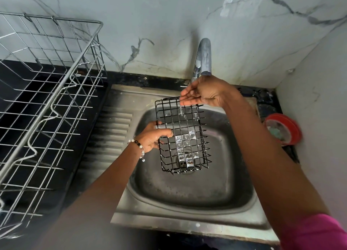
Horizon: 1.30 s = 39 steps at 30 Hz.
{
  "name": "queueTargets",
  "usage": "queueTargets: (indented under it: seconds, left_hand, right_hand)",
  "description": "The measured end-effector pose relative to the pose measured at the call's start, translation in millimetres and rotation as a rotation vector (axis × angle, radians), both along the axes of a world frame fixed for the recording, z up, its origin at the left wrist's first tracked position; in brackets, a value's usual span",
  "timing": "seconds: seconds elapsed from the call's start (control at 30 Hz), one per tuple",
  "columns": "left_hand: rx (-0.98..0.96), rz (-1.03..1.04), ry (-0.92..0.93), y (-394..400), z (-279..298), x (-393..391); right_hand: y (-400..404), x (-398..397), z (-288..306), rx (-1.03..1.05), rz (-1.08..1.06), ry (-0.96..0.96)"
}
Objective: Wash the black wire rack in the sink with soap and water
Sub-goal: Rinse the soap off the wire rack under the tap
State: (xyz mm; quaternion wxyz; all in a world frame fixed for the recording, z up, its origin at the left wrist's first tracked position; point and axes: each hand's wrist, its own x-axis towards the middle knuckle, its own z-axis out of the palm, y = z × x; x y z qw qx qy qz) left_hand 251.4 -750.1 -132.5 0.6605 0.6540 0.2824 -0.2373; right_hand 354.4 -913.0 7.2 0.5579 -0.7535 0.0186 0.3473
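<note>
Steel sink (234, 199) under marble wall; black wire rack (183, 135) held over its basin. Left hand (153, 137) grips the rack's nine-o'clock edge; right hand (203, 94), fingers relaxed, cups water under the tap (203, 56) at twelve.

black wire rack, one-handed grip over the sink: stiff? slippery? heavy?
Probably stiff: the black wire rack keeps its grid shape though the left hand grips only one edge. Likely light for its size, being open mesh on thin wire. Possibly slippery: water falls past the right hand under the tap, and soap films fill some cells.
</note>
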Motion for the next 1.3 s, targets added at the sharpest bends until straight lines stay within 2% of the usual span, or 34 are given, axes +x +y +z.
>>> queueTargets:
  seconds: [0.07,0.2,0.37,0.5,0.67,0.8,0.93,1.07,1.2,1.3]
  left_hand:
    - [0.016,-0.020,-0.002,-2.5,3.3,-0.2]
    - [0.035,-0.034,0.007,-2.8,6.6,-1.1]
    - [0.058,-0.032,0.009,-6.7,6.0,-0.5]
    - [0.054,-0.039,0.003,-8.8,8.4,-0.1]
    - [0.049,-0.046,0.005,-13.3,12.0,1.9]
    - [0.069,-0.055,0.001,-18.7,19.0,3.1]
    - [0.084,-0.077,0.004,-23.0,17.6,8.2]
    - [0.109,-0.103,-0.017,-29.5,16.5,11.8]
    - [0.117,-0.153,-0.016,-35.0,17.4,14.2]
    - [0.109,-0.172,-0.019,-37.4,10.9,16.0]
  right_hand:
    - [-1.8,0.5,0.1,0.013,-0.013,0.000]
    - [-11.9,2.5,-2.8,-0.136,-0.068,-0.104]
    - [-4.2,1.9,-2.7,-0.011,-0.005,-0.021]
    - [-2.1,-0.8,-2.3,-0.133,-0.005,-0.092]
    - [4.3,-5.6,2.1,0.075,0.021,0.035]
    - [-6.2,-1.0,-0.3,-0.006,-0.073,-0.022]
    - [-11.1,-1.9,3.7,0.094,-0.072,0.027]
    - [-17.7,-1.3,0.6,0.036,-0.084,-0.002]
    - [-21.0,-2.0,-0.8,0.126,-0.069,0.046]
    - [-22.8,-1.2,-1.6,0.103,-0.100,0.026]
